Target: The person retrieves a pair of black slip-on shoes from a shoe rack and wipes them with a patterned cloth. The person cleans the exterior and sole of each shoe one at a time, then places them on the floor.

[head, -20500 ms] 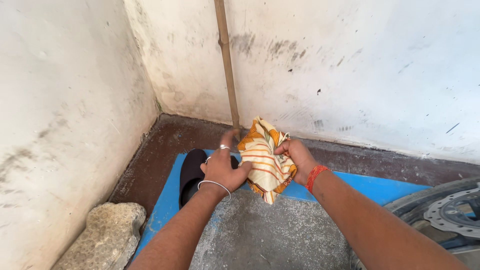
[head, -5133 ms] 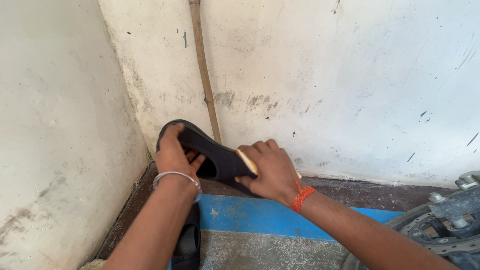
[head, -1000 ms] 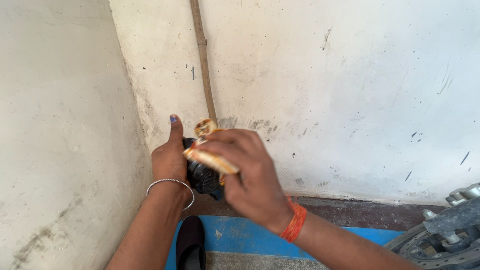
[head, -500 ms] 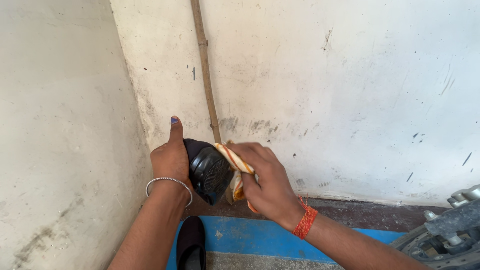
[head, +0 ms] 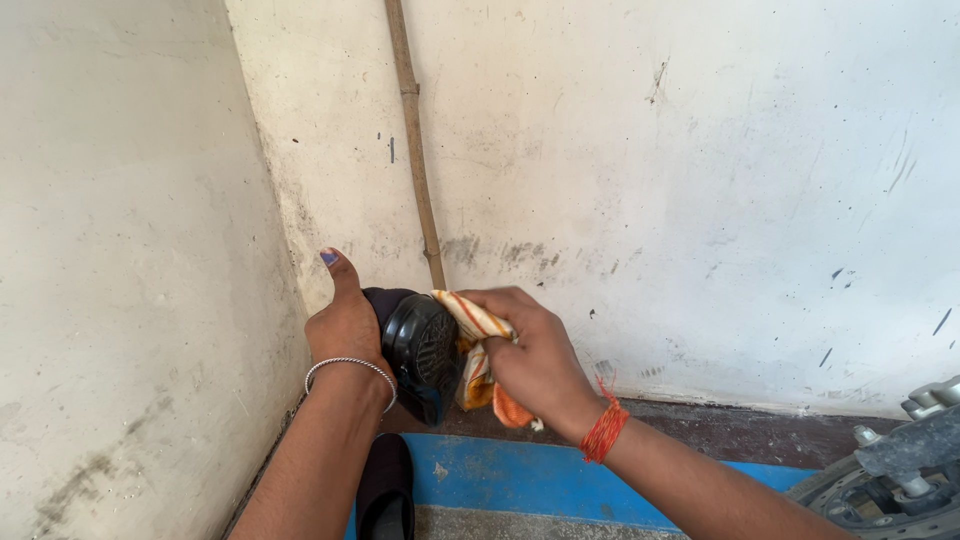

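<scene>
My left hand grips a black sandal by one end, thumb up, holding it in the air by the wall corner with its ribbed sole turned toward me. My right hand is clenched on a striped orange cloth, pressing it to the sole. I judge the sandal light and slightly flexible, best held around its edges; the cloth is soft and limp. A second sandal lies below on the blue strip. No containers show.
</scene>
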